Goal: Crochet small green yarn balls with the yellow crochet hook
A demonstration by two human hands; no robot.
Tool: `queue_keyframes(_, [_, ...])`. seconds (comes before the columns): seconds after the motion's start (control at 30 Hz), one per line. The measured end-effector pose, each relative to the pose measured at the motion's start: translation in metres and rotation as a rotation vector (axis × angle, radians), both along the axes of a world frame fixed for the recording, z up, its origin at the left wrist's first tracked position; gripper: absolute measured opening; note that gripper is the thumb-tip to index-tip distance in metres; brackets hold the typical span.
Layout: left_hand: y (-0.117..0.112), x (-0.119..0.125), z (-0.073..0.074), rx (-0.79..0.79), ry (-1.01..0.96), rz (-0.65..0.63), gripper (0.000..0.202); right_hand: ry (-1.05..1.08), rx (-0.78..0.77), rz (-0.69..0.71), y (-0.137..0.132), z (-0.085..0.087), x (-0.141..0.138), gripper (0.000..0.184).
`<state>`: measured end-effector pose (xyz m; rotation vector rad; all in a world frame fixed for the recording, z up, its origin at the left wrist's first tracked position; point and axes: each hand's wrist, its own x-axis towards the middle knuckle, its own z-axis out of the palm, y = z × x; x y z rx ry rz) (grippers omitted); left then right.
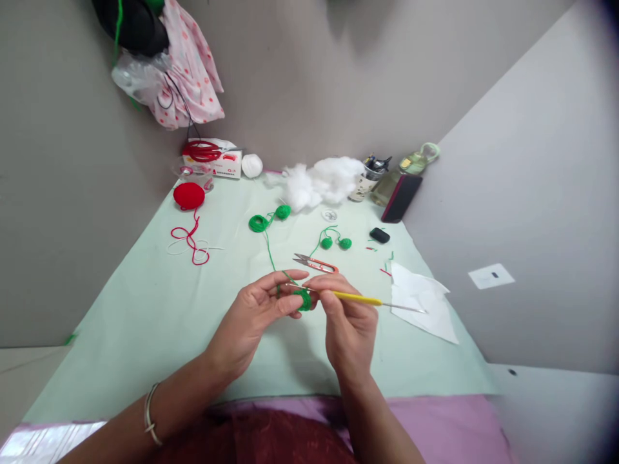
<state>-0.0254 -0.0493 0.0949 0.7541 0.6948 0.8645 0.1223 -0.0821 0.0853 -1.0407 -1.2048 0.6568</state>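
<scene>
Between the fingers of my left hand [264,309] is a small round piece of green crochet [304,299], pinched at its edge. Green yarn [269,251] runs from it, over my left fingers, back to a green yarn coil [258,223]. My right hand [345,316] grips a crochet hook [358,298] with a yellow handle, its metal tip lying at the crochet piece. Exactly how the tip sits in the stitches is too small to tell. Just beyond my hands lie thread snips [316,263] with orange handles.
Two small green balls [345,243] and another green ball [283,211] lie farther back. White stuffing [324,183], a pen cup [365,182], a bottle [391,183] and a phone [402,198] line the wall. Red yarn [189,196] sits left, white paper [420,303] right.
</scene>
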Motion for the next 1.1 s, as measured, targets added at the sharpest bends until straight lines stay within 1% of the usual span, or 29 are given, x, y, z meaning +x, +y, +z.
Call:
queue_keyframes(0.2, [0.001, 0.002, -0.004, 0.014, 0.045, 0.011, 0.034, 0.177, -0.080, 0.036, -0.001, -0.005, 0.003, 0.015])
queue_keyframes(0.3, [0.001, 0.002, -0.004, -0.024, 0.056, 0.012, 0.038, 0.280, -0.117, 0.040, 0.001, -0.004, 0.002, 0.016])
queue_keyframes(0.37, [0.001, 0.002, -0.003, -0.068, 0.045, 0.013, 0.036, 0.368, -0.163, 0.071, 0.002, 0.000, 0.000, 0.017])
queue_keyframes(0.47, [0.003, 0.001, -0.003, -0.121, -0.021, -0.011, 0.030, 0.515, -0.248, 0.165, 0.003, 0.006, -0.001, 0.018])
queue_keyframes(0.57, [0.004, 0.000, -0.003, -0.116, -0.088, -0.040, 0.025, 0.608, -0.317, 0.201, 0.004, 0.008, 0.000, 0.019])
queue_keyframes(0.67, [0.004, -0.001, -0.003, -0.053, -0.087, -0.034, 0.026, 0.644, -0.351, 0.206, 0.005, 0.007, 0.002, 0.020])
queue_keyframes(0.8, [0.002, -0.002, -0.006, 0.038, -0.004, 0.011, 0.030, 0.627, -0.343, 0.216, 0.005, 0.003, 0.002, 0.019])
queue_keyframes(0.9, [0.000, -0.002, -0.010, 0.101, 0.070, 0.064, 0.028, 0.603, -0.343, 0.195, 0.005, 0.002, -0.001, 0.021])
queue_keyframes(1.0, [-0.001, -0.003, -0.011, 0.122, 0.102, 0.085, 0.028, 0.600, -0.339, 0.187, 0.005, 0.003, -0.004, 0.022])
queue_keyframes(1.1, [-0.002, -0.003, -0.009, 0.102, 0.076, 0.082, 0.031, 0.599, -0.325, 0.185, 0.006, 0.005, -0.003, 0.024])
